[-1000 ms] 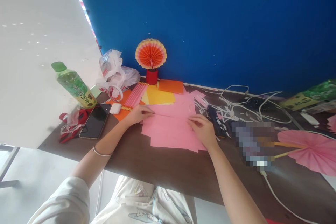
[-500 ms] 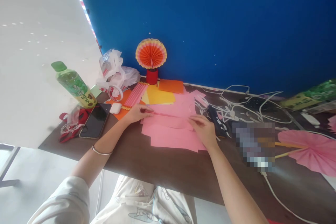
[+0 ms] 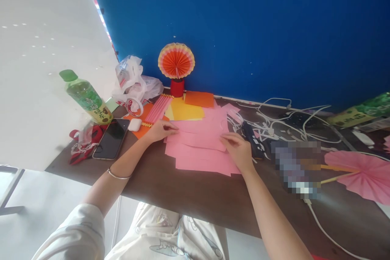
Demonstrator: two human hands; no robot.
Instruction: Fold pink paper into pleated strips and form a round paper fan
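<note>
Between my two hands stretches a piece of pink paper [image 3: 199, 139], its lower edge slightly raised and curved. My left hand [image 3: 161, 131] pinches its left end between thumb and fingers. At the right end, my right hand [image 3: 239, 149] has thumb and fingers closed on the same paper. Beneath it lies a spread of pink paper sheets [image 3: 202, 163] on the dark brown table [image 3: 170, 189]. Just beyond my left hand are a pleated pink paper [image 3: 158, 109] with yellow edges and some yellow paper [image 3: 190, 111]. Orange paper [image 3: 199, 99] overlaps the yellow.
A folded-paper fan [image 3: 176, 61] stands in a red holder [image 3: 177, 88] by the blue wall. To the left are a green-capped bottle [image 3: 88, 99], a phone [image 3: 112, 140] and a white case [image 3: 134, 124]. White cables [image 3: 274, 124] and a pink fan [image 3: 361, 174] lie right.
The pink paper between my hands has turned from nearly edge-on, with a red line along it, to showing its flat face. Both hands stay almost where they were.
</note>
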